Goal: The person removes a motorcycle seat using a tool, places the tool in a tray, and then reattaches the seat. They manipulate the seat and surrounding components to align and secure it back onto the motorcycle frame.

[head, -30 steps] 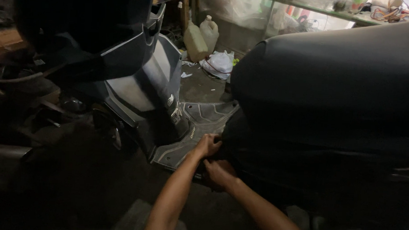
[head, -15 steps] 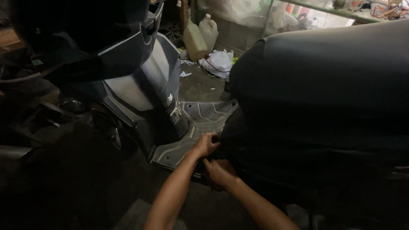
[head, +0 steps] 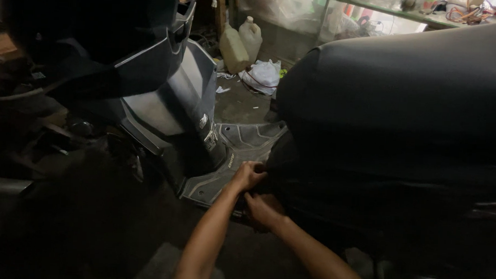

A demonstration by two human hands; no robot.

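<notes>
**Both hands at the scooter's body panel, by the footboard**

The left hand (head: 249,175) is pressed against the front edge of the dark body panel (head: 291,174) under the seat (head: 403,90), right where the panel meets the footboard (head: 231,155). Its fingers are curled together and tucked against the panel edge; whether they pinch anything there is too dark to tell.

The right hand (head: 263,210) sits just below and beside the left, also against the lower panel edge, near the footboard's near corner. Its fingers are bent inward, close together; I cannot tell if they grip something, since the panel's shadow hides the tips. The two hands nearly touch.

The panel itself is in the middle of the view, between the grey footboard on its left and the big black seat that fills the right half.

The scooter's front shield (head: 172,93) rises at the left, tilted, with the footboard running from its base toward the hands. On the concrete floor (head: 241,103) beyond stand two pale plastic jugs (head: 241,43) side by side, and just right of them lies a white bag (head: 263,75). A glass-fronted counter (head: 340,16) runs along the back.
</notes>
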